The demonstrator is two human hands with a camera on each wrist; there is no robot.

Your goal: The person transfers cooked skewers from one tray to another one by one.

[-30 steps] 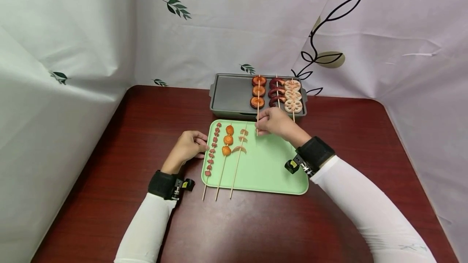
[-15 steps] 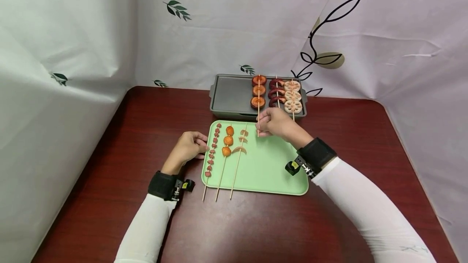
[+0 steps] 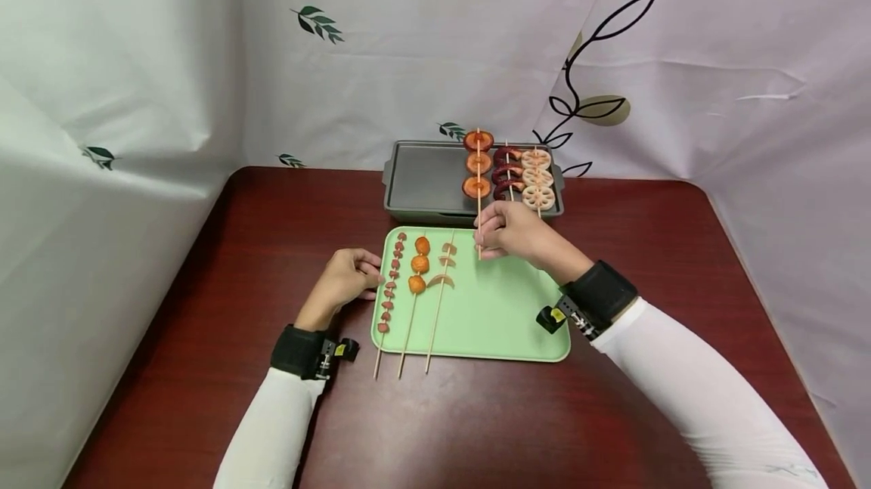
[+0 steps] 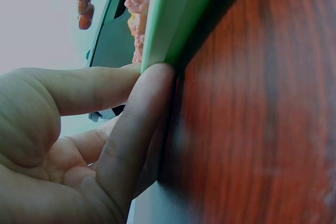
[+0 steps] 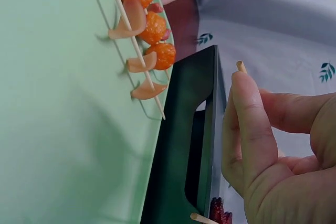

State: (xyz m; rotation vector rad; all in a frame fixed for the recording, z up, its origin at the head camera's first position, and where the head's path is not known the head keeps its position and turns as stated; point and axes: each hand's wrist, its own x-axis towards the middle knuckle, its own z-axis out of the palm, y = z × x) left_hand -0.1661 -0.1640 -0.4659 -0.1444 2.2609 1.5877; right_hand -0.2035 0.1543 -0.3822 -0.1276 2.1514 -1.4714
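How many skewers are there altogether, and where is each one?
6. Three lie on the green tray: sausage bits, orange balls, pale slices. The right hand pinches the orange-ring skewer over the grey pan; dark and lotus skewers rest there.

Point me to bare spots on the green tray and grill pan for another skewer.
Green tray: bare right half, between the pale-slice skewer and the right hand; its left third holds three skewers. Grill pan: bare left half; its right side is crowded with three skewers, including the orange-ring skewer.
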